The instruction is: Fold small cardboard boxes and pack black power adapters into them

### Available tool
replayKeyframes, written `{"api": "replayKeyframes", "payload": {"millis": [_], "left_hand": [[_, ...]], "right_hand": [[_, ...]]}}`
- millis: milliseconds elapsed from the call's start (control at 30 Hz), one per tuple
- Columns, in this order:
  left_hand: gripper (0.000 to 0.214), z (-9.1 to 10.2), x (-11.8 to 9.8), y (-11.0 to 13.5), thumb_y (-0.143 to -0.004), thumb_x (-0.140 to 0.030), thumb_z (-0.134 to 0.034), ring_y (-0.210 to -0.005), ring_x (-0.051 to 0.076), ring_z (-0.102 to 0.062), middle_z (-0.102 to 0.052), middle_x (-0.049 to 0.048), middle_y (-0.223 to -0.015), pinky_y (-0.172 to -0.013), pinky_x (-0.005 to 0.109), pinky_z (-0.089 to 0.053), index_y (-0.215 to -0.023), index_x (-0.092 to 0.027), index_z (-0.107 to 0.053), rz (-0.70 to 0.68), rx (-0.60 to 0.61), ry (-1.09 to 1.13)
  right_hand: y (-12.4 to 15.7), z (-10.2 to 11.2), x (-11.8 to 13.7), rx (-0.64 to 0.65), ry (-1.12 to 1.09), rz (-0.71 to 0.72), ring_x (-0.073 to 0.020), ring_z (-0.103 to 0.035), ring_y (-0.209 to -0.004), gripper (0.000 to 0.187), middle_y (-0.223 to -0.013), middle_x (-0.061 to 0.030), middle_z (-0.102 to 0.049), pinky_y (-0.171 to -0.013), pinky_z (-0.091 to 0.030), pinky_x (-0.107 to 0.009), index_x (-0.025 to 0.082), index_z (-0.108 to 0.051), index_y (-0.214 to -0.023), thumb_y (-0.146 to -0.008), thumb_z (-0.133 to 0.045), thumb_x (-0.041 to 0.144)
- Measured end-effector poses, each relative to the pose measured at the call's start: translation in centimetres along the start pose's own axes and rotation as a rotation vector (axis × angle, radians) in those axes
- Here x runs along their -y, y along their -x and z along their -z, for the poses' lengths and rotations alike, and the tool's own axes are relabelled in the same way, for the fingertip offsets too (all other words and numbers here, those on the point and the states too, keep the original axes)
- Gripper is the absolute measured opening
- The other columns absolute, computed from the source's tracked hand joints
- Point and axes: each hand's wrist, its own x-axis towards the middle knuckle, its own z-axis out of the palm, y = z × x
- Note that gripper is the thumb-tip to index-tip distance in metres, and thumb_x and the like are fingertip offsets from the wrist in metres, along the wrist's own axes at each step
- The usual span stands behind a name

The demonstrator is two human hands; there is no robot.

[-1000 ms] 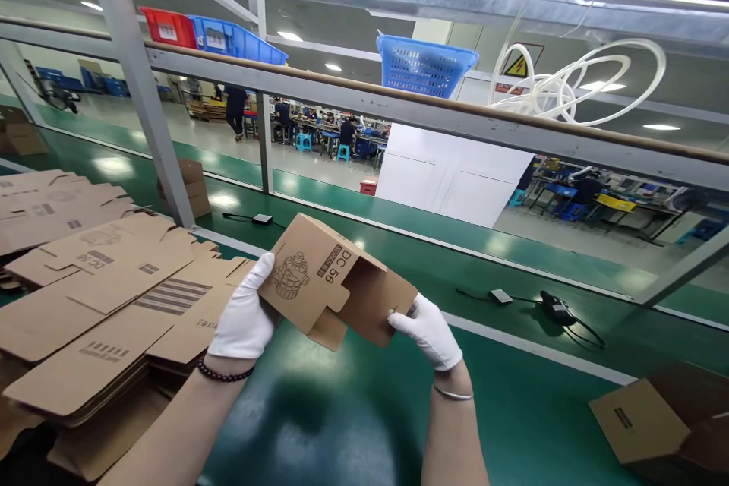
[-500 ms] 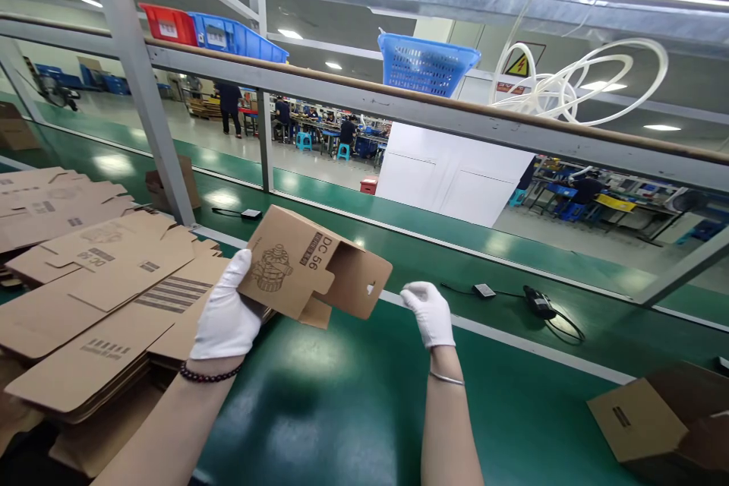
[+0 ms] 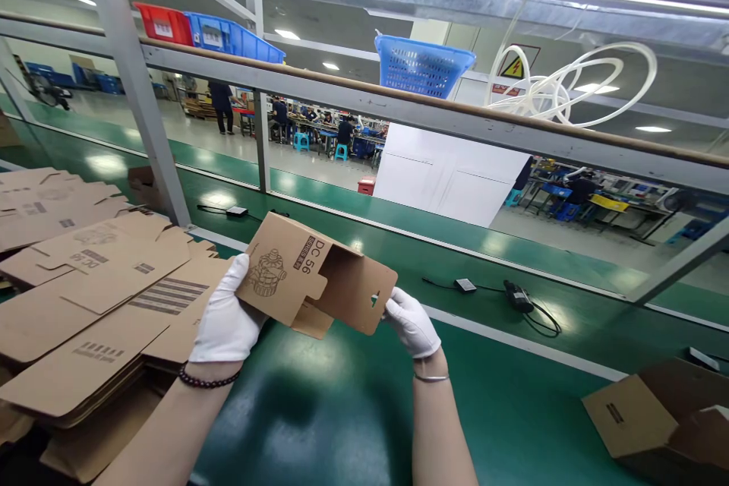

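A brown cardboard box printed "DC 56" is raised above the green belt, tilted, its open end facing right. My left hand, in a white glove, grips the box's closed left end; the fingers behind it are hidden. From the open end a long flap with a hang hole sticks out to the right. My gloved right hand pinches the outer edge of that flap between thumb and fingers. A smaller side flap hangs loose below the opening.
Stacks of flattened cardboard boxes lie on the left. An opened box stands at lower right. A black device with a cable rests on the green belt. A metal post rises at left; a blue basket sits on the rail.
My right hand has moved left and down and has taken hold of the flap's edge. The box stays in my left hand, almost unmoved. Devices on the belt have shifted left in view.
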Motion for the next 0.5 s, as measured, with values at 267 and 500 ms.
{"api": "replayKeyframes", "payload": {"millis": [267, 500], "left_hand": [[0.024, -0.1, -1.1, 0.5, -0.096, -0.028, -0.051, -0.094, 0.017, -0.071, -0.072, 0.0018, -0.115, -0.075, 0.026, -0.062, -0.11, -0.025, -0.07, 0.013, -0.015, -0.046], [0.03, 1.7, 2.6, -0.2, -0.094, -0.04, -0.054, -0.122, 0.02, -0.059, -0.07, 0.0026, -0.119, -0.099, 0.031, -0.053, -0.119, -0.027, -0.064, -0.091, 0.066, -0.043]], "right_hand": [[-1.5, 2.7, -2.3, -0.295, 0.504, -0.023, -0.0289, -0.063, -0.101, 0.037, -0.107, -0.0102, -0.069, -0.09, -0.049, -0.043, 0.02, -0.071, -0.099, -0.074, -0.063, 0.046], [-2.6, 0.8, -3.4, -0.384, 0.408, 0.012, -0.0313, -0.049, -0.131, 0.067, -0.141, -0.0157, -0.052, -0.104, -0.043, -0.048, 0.017, -0.052, -0.136, -0.081, -0.058, 0.055]]}}
